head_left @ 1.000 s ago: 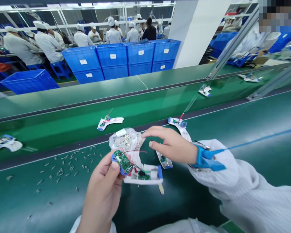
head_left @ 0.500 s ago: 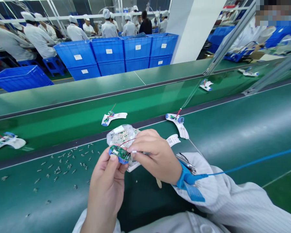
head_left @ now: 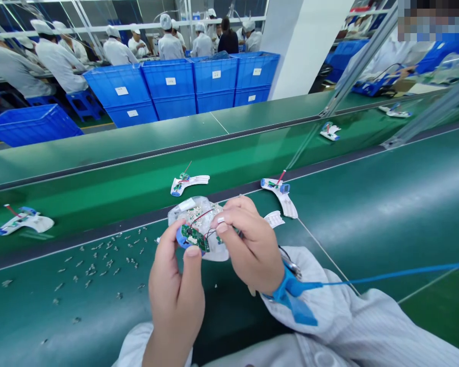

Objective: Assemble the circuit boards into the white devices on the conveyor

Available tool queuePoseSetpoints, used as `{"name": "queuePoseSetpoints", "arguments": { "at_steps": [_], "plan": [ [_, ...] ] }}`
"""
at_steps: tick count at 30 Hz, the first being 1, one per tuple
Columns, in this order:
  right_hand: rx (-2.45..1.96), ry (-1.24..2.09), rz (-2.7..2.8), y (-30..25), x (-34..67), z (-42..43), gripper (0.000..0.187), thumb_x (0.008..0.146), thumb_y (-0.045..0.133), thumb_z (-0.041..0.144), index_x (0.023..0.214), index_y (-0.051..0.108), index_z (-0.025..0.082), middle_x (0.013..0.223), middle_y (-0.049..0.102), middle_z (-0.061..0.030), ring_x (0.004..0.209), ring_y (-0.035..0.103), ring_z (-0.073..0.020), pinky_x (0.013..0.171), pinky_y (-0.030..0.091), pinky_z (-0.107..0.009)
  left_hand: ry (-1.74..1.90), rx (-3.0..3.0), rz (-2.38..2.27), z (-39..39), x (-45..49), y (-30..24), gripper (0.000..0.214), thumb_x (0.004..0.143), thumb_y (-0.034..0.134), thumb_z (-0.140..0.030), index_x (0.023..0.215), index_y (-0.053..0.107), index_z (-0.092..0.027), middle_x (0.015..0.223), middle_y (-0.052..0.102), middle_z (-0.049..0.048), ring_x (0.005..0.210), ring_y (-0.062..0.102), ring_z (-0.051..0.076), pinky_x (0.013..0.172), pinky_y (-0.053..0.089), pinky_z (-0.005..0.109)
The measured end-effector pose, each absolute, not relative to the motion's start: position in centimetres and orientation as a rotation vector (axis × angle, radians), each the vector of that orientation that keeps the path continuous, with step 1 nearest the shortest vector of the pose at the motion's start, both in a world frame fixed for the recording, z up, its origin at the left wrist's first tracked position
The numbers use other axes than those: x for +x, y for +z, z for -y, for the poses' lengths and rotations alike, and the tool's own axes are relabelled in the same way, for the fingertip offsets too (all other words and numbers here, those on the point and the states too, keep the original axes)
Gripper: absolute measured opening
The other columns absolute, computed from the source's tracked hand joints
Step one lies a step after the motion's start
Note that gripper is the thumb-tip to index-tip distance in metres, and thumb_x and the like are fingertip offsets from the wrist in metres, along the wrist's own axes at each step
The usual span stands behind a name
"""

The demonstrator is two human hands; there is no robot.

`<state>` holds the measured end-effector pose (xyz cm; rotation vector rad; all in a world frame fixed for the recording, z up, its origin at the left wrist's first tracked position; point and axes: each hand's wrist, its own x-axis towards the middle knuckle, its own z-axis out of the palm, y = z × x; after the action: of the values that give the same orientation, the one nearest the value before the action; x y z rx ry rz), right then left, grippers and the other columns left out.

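Observation:
My left hand (head_left: 176, 285) grips a green circuit board (head_left: 196, 237) with a blue plastic part (head_left: 181, 237) at its left end, between thumb and fingers. Opposite it, my right hand (head_left: 250, 239) is closed in a pinch on thin dark wires (head_left: 210, 232) that run from the board; a small white piece shows at the fingertips. Just behind the board lies a clear plastic bag (head_left: 183, 206) of small pale parts. A white curved housing half (head_left: 274, 219) is partly hidden behind my right hand. A blue wrist strap (head_left: 294, 295) circles my right wrist.
Small metal parts (head_left: 109, 263) are scattered on the green bench at left. White curved housings with wires sit on the conveyor (head_left: 115, 188); another housing (head_left: 281, 196) lies at the bench edge. A blue cord (head_left: 386, 275) stretches right. Blue bins (head_left: 168, 76) and co-workers stand beyond.
The board has tilted in my left hand, and my right hand has drawn slightly right, leaving dark wires visible between them. The housings on the left part of the conveyor have shifted right.

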<state>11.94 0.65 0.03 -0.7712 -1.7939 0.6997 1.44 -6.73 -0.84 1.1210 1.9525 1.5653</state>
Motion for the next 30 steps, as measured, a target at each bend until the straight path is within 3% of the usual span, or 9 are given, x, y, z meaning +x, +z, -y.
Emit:
{"name": "queuePoseSetpoints", "arguments": {
  "at_steps": [8,14,30],
  "plan": [
    [-0.388,0.848,2.24,3.2,14.0,-2.9,0.026,0.082,0.049,0.011,0.057,0.055,0.016,0.054,0.054,0.002,0.06,0.044,-0.01,0.075,0.034,-0.031,1.384,1.297,-1.899,7.7,1.4,0.8,0.033,0.09,0.048,-0.044,0.12,0.058,-0.033,0.122,0.064,-0.0019,0.106,0.061,0.019,0.075,0.049,0.025],
    [-0.237,0.879,2.386,4.6,14.2,-3.3,0.027,0.078,0.043,0.01,0.053,0.052,0.017,0.049,0.052,0.0027,0.054,0.04,-0.0092,0.072,0.034,-0.03,1.32,1.366,-1.868,8.5,1.2,1.0,0.031,0.091,0.05,-0.041,0.121,0.056,-0.04,0.124,0.064,-0.0085,0.113,0.059,0.014,0.084,0.048,0.02],
    [-0.265,0.787,2.532,5.3,14.1,-3.4,0.028,0.074,0.041,0.009,0.047,0.04,0.017,0.046,0.044,0.0029,0.052,0.032,-0.0094,0.069,0.032,-0.03,1.28,1.343,-1.821,8.7,0.8,1.0,0.03,0.09,0.05,-0.044,0.118,0.058,-0.039,0.12,0.065,-0.0054,0.106,0.061,0.019,0.086,0.048,0.031]
  ]
}}
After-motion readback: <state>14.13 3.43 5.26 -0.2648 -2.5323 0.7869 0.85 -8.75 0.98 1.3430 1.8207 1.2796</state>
